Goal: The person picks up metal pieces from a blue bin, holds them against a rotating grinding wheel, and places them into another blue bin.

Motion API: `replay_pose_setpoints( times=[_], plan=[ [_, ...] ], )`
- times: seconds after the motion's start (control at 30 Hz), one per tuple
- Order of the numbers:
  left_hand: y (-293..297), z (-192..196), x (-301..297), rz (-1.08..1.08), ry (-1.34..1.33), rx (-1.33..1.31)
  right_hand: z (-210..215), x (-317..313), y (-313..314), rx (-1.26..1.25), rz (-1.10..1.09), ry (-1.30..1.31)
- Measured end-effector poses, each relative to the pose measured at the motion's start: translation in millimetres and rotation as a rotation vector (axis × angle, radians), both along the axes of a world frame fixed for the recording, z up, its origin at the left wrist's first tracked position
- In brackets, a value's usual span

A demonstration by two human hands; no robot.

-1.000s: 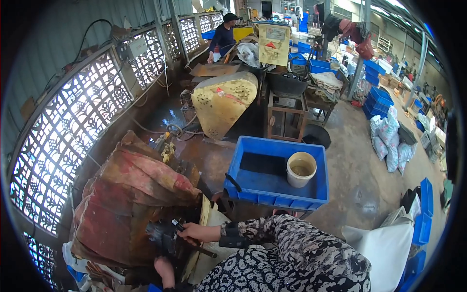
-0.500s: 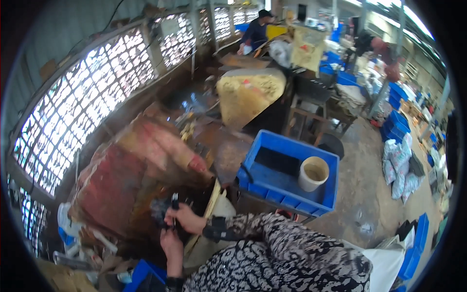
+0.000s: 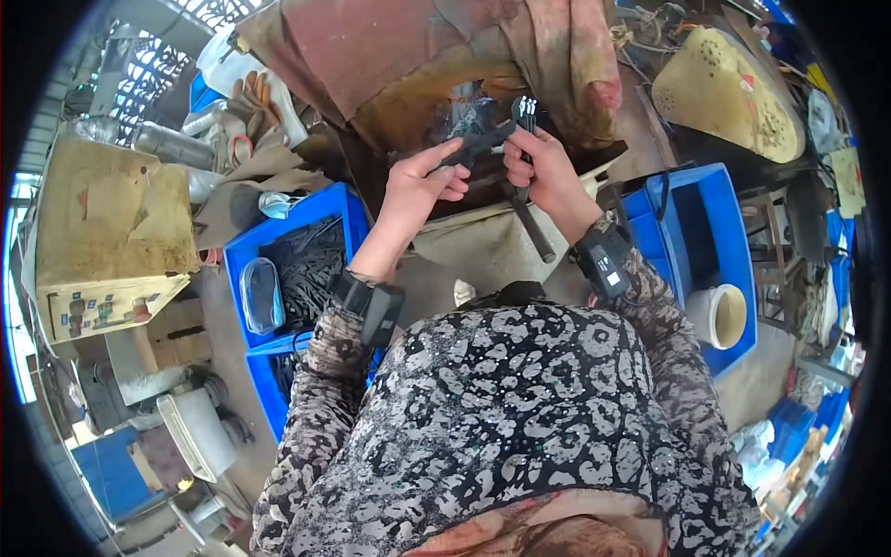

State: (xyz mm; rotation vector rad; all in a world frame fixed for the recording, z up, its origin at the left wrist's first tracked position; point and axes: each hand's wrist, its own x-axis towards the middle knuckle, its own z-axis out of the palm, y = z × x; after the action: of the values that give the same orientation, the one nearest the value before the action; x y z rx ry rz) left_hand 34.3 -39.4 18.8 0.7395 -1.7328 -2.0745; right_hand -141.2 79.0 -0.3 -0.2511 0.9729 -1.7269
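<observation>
In front of me my left hand (image 3: 422, 190) pinches a dark, flat, strip-like piece (image 3: 475, 144) between thumb and index finger. The piece slants up to the right, its far end at the fingertips of my right hand (image 3: 548, 176). That hand is closed around a dark fork (image 3: 524, 110) with bright tines pointing away from me. Below the right palm sticks out a dark bar (image 3: 534, 227); whether it is the fork's handle I cannot tell. Both hands are over the dark opening under a stained reddish-brown cloth (image 3: 418, 56), with shiny blurred dark pieces (image 3: 464, 111) just beyond.
On the left stands a blue crate (image 3: 348, 218) of dark thin pieces, with a clear container (image 3: 262, 295) inside. A yellowed box (image 3: 111, 209) is farther left. On the right, another blue crate (image 3: 733, 223) carries a white bucket (image 3: 716, 316). Gloves (image 3: 255, 102) lie upper left.
My view has swung left and down, so the crate of dark pieces now shows. The hands, close together before, are slightly apart with the dark strip between them.
</observation>
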Motion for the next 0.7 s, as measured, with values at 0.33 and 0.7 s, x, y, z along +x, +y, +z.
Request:
replay_pose_setpoints(
  times=[0.33,0.7],
  plan=[
    [-26,-36,-10,0.036,-0.095,-0.363,21,2,24,-0.102,0.139,-0.198],
    [-62,-109,-37,0.023,-0.238,-0.459,7,-6,72,0.045,0.056,0.092]
  ],
)
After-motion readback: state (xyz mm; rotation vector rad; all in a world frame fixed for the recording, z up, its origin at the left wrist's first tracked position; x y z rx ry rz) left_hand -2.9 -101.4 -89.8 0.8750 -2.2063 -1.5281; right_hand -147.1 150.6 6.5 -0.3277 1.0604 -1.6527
